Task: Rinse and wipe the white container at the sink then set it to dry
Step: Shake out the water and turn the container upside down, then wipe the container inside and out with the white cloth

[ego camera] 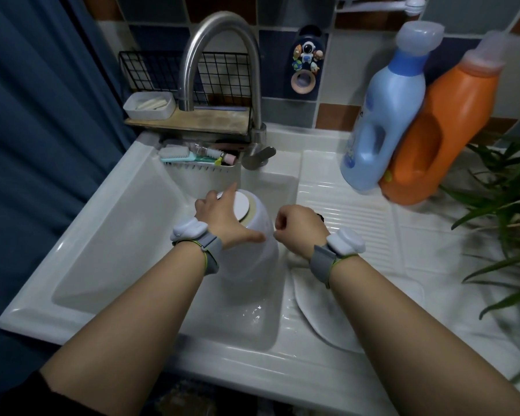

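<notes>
The white container point(254, 250) stands upside down in the sink basin point(126, 235), its flat round base facing up and away from me. My left hand point(222, 217) lies spread over that base, index finger stretched out and thumb down the side, holding it. My right hand point(297, 226) is curled into a fist against the container's right side, thumb tip touching the wall. Its fingers are hidden, so whether they hold anything stays unclear. A white oval lid point(321, 313) lies on the ribbed drainboard point(351, 211) under my right forearm.
A curved steel tap point(222, 34) arches over the basin's back, with a wire shelf and a soap tray point(149, 106) behind it. A blue bottle point(385, 115) and an orange bottle point(445, 127) stand at the drainboard's back. Plant leaves point(505, 181) reach in from the right. Brushes point(192, 156) lie in a caddy.
</notes>
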Demonstrator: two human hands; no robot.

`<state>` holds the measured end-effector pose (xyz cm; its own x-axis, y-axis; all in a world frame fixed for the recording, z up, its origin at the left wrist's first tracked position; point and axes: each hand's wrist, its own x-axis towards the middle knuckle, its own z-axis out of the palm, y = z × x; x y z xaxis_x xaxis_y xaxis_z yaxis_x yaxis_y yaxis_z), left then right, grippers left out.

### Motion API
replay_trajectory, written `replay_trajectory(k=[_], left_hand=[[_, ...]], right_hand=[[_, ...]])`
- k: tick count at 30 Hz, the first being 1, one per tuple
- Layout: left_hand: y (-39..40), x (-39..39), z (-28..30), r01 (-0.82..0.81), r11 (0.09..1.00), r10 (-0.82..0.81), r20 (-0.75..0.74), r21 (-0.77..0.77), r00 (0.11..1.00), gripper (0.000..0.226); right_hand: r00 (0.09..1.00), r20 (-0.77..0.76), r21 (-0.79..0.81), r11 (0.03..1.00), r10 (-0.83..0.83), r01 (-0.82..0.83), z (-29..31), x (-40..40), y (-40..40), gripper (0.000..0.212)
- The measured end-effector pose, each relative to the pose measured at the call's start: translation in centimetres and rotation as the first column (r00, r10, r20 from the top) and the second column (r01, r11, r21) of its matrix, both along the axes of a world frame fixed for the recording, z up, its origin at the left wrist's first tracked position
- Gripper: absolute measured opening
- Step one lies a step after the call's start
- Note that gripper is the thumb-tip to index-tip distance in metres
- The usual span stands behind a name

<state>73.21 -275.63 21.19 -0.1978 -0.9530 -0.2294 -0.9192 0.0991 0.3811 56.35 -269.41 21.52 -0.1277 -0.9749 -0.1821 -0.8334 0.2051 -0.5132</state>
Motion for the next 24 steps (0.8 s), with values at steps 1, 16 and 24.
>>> replay_trajectory(k=[1,16,24], left_hand=[[0.1,0.0,-0.1,0.000,1.000,0.000,0.002,-0.001,1.000,0.140],[0.1,-0.4,0.0,0.064,0.996,-0.061,0.051,-0.064,0.997,0.135],[0.3,-0.3,0.4,0.030,0.999,-0.030,0.010,-0.031,1.000,0.137]], right_hand=[[0.998,-0.042,0.054,0.997,0.051,-0.049,0.3,0.1,0.4,0.007],[0.872,-0.300,0.467,0.856,0.387,-0.220,0.8,-0.5,2.4,0.024],[0.861,-0.281,0.549,0.806,0.425,-0.219,-0.2,-0.4,2.9,0.024]])
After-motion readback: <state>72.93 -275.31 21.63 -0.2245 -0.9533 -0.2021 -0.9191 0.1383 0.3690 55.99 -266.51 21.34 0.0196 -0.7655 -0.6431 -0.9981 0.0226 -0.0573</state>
